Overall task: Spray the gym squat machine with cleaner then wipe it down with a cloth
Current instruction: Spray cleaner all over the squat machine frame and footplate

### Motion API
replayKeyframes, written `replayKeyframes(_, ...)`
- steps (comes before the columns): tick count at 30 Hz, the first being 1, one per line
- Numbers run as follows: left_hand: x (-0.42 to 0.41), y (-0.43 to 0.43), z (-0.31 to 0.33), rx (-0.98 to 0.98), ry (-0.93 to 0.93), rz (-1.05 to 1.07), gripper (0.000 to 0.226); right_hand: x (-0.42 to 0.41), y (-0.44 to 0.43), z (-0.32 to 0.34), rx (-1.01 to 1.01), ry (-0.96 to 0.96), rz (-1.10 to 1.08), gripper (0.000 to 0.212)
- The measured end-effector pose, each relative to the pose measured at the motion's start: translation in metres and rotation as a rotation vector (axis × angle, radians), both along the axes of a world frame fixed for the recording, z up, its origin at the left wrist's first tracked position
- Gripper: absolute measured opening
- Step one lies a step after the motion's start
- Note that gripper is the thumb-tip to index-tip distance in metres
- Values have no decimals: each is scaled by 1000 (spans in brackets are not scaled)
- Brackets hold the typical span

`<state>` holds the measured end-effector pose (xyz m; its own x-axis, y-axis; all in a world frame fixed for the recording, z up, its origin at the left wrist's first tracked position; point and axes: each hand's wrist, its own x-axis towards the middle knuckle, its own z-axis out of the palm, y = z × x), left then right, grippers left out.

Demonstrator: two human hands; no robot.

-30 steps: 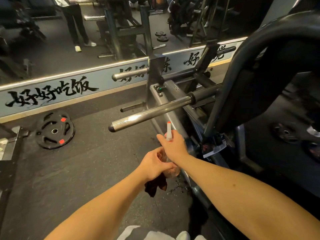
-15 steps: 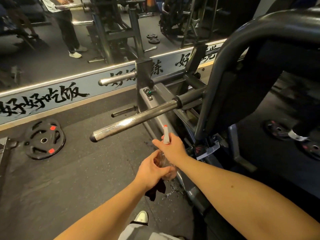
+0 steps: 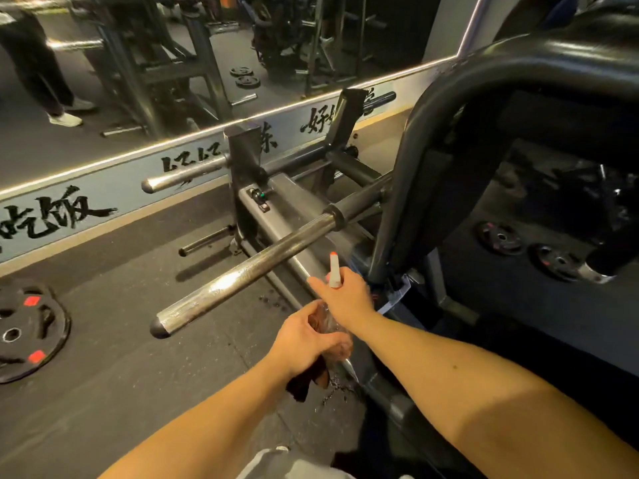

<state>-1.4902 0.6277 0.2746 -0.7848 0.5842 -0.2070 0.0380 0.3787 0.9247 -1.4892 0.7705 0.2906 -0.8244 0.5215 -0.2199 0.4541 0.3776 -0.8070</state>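
Gripping now: the right hand [image 3: 345,295] is wrapped round the head of the spray bottle [image 3: 325,321], forefinger stretched forward beside the white, red-tipped nozzle [image 3: 334,271]. The left hand [image 3: 306,340] is closed round the bottle's clear body, with the dark cloth [image 3: 307,382] bunched under the same palm and hanging below it.
Bottle location: held in the air above the floor, just beside the lower rail of the squat machine [image 3: 276,209] and below its chrome weight peg [image 3: 242,274].
Bottle handling: judged light, thin-walled plastic that gives under a squeeze and may be slick if wet. It is best held at the neck, one finger free for the trigger.
Cloth handling: soft and limp, and judged best wadded in the palm for wiping.
Machine handling: rigid, heavy steel. The peg is smooth and round, so the cloth should wrap round it.
Floor: dark wet specks [image 3: 273,300] lie near the rail.
Writing: black brush characters run along the pale band [image 3: 114,188] under the mirror [image 3: 173,81]. "吃饭" reads at the left and "好" further right; the rest is partly hidden. No brand is legible on bottle or machine.
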Motion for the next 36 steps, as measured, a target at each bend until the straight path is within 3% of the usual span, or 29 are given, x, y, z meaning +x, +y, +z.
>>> replayKeyframes(14,-55,56,17,51,50,-253,64,-14,44,35,54,56,-258,51)
replayKeyframes(22,-66,87,55,165,120,-395,62,-11,66,74,210,189,-424,47)
replayKeyframes(26,-67,96,72,189,187,-417,66,-5,73,95,221,266,-415,50)
replayKeyframes(30,-63,97,79,202,224,-414,62,1,73,107,259,286,-418,37)
replayKeyframes(36,-58,89,84,162,280,-400,58,8,61,110,205,353,-400,42)
